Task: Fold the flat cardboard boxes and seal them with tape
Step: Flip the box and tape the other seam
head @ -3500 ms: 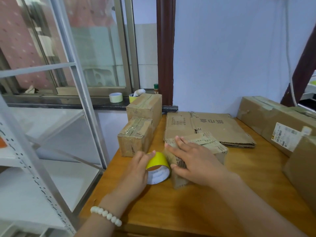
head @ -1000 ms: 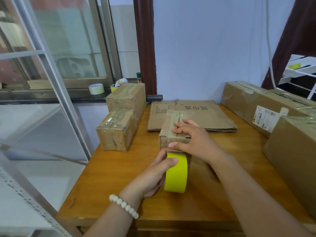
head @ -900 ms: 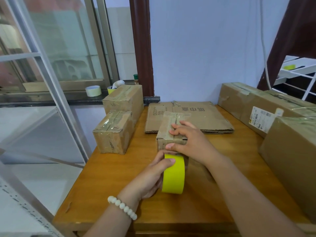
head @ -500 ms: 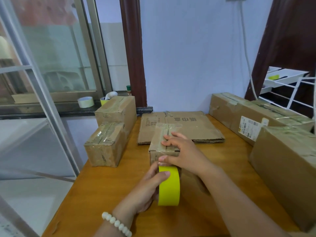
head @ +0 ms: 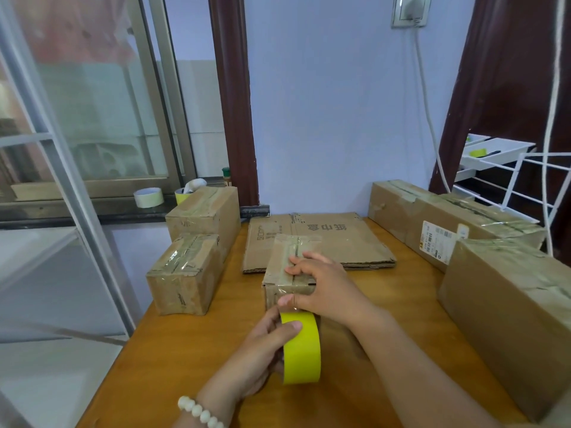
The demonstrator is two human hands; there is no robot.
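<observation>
A small folded cardboard box (head: 282, 267) stands in the middle of the wooden table (head: 197, 350), its top seam covered with clear tape. My right hand (head: 321, 287) lies over the box's near top edge, fingers on top and thumb pressing the front face. My left hand (head: 265, 341) grips a yellow tape roll (head: 302, 347) just in front of the box, thumb across its outer face. A flat stack of unfolded cardboard (head: 333, 239) lies behind the box.
Two taped boxes (head: 185, 273) (head: 204, 214) sit at the left. A long labelled box (head: 438, 220) and a large box (head: 513, 310) take up the right side. Spare tape rolls (head: 148, 197) rest on the window sill. A metal shelf post (head: 77, 193) stands left.
The box was turned end-on and the roll brought from its left side to its near end. In the last second both hands have kept their hold; only the camera view tilted upward.
</observation>
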